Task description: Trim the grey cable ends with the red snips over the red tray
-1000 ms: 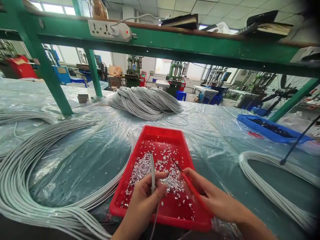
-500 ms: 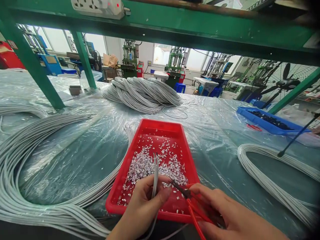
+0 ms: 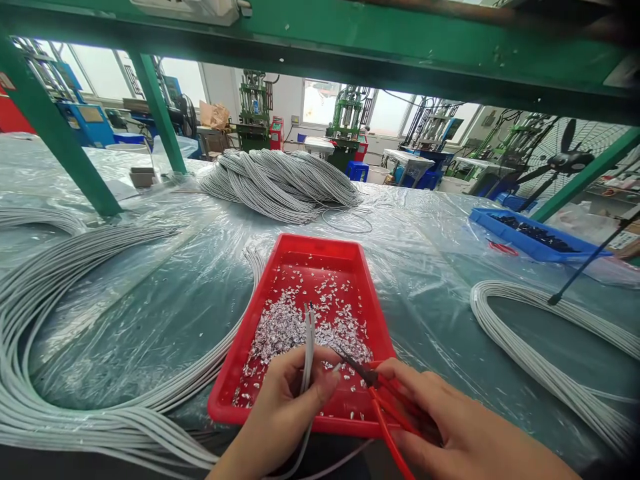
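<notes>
Your left hand [image 3: 283,403] is curled around a few thin grey cables [image 3: 309,343], their dark-tipped ends standing up above the fingers, while one short pale end pokes out between your thumb and forefinger. Your right hand [image 3: 435,417] is wrapped around the red handles of a pair of cutters [image 3: 371,379], whose dark jaws point at that pale end; you can't tell from here whether the blades touch it. Both hands are at the near part of a red tray [image 3: 374,287], with the held cables over it and their lengths trailing down below your left hand. Silvery scraps [image 3: 280,327] are scattered across the tray's floor, thickest around the middle. To your left, a big looped bundle of grey cable [image 3: 25,320] curves round beside the tray, and to your right lies another bent bundle [image 3: 525,360]. Beyond the tray, a large heap of cable [image 3: 285,187] rests on the plastic-covered table [image 3: 425,267]. Farther right, a blue tray [image 3: 545,252] holds dark pieces [image 3: 533,233], with a small red item [image 3: 503,249] just beside it. A green frame [image 3: 390,60] spans overhead, and a black fan [image 3: 567,160] stands behind at the right.
</notes>
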Tool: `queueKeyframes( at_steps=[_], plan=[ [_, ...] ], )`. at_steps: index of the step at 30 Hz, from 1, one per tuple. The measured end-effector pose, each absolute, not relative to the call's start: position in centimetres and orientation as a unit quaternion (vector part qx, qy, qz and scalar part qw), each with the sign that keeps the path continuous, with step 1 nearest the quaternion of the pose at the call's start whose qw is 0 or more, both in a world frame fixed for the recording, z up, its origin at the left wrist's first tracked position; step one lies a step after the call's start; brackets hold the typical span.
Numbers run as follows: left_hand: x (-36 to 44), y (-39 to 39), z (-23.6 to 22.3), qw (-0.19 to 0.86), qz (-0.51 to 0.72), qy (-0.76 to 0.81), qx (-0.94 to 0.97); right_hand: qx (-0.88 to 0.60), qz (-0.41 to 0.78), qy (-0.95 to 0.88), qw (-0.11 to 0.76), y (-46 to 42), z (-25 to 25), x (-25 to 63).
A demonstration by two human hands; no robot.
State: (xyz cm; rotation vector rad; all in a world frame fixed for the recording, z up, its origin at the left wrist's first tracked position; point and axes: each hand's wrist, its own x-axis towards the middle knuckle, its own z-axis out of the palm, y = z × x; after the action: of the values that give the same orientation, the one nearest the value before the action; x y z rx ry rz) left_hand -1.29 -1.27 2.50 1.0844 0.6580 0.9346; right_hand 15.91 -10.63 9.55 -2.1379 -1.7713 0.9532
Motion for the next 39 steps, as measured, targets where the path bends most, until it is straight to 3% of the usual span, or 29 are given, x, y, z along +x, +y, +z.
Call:
queueKeyframes(
  at_steps=[4,16,23,25,29,32,34,37,39],
  plan=[
    [-1.4,-1.2,2.4,0.704,0.417,0.296,0.493,-0.713,0.342,-0.610,0.054,-10.8,9.8,16.2],
    [-1.7,0.1,1.0,0.707,0.367,0.221,0.562,-0.670,0.330,-0.663,0.059,-10.4,9.8,16.6],
    [-1.7,-0.3,1.7,0.724,0.396,0.263,0.499,-0.658,0.367,-0.615,0.233,-9.5,7.2,17.6],
    [-1.6,-0.5,2.1,0.732,0.400,0.265,0.484,-0.672,0.351,-0.618,0.210,-9.7,7.1,17.6],
    [-1.4,-0.5,2.4,0.722,0.397,0.289,0.488,-0.700,0.335,-0.626,0.079,-10.1,8.6,16.5],
    [-1.7,-0.4,2.2,0.716,0.402,0.291,0.491,-0.704,0.345,-0.619,0.046,-10.4,9.5,16.1],
    [-2.2,-0.6,2.1,0.736,0.373,0.248,0.508,-0.701,0.362,-0.605,0.108,-10.6,9.4,16.4],
    [-2.6,-1.9,1.7,0.772,0.256,0.132,0.567,-0.673,0.391,-0.545,0.311,-10.8,9.1,17.2],
    [-2.4,-2.9,1.4,0.767,0.206,0.083,0.603,-0.652,0.390,-0.517,0.394,-10.7,9.1,17.5]
  ],
)
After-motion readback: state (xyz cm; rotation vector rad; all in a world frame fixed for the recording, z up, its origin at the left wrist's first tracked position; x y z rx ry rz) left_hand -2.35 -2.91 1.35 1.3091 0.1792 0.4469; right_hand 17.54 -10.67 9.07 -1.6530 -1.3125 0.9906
